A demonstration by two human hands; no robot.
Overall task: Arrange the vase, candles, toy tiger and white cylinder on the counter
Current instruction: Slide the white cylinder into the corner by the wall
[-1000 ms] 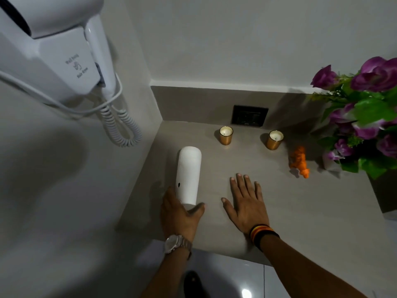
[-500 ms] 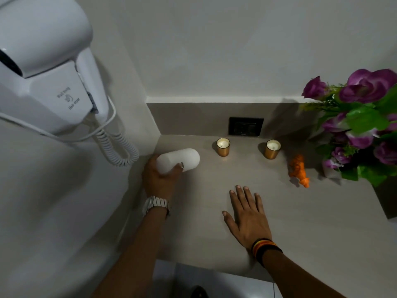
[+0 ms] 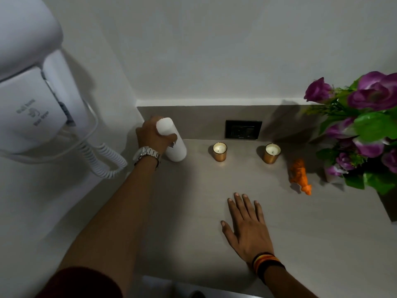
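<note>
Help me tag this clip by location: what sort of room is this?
Probably a hotel-style bathroom or vanity corner: a wall-mounted hair dryer with a coiled cord, a counter with a low backsplash, and a wall socket set into it.

Matt stone-look counter (image 3: 214, 190), shiny gold candles (image 3: 219, 152) (metallic-looking), smooth white cylinder (image 3: 173, 140).

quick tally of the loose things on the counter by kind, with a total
White cylinder, in the left hand: 1
Gold candles: 2
Orange toy tiger: 1
Vase of purple flowers: 1
Total: 5
</note>
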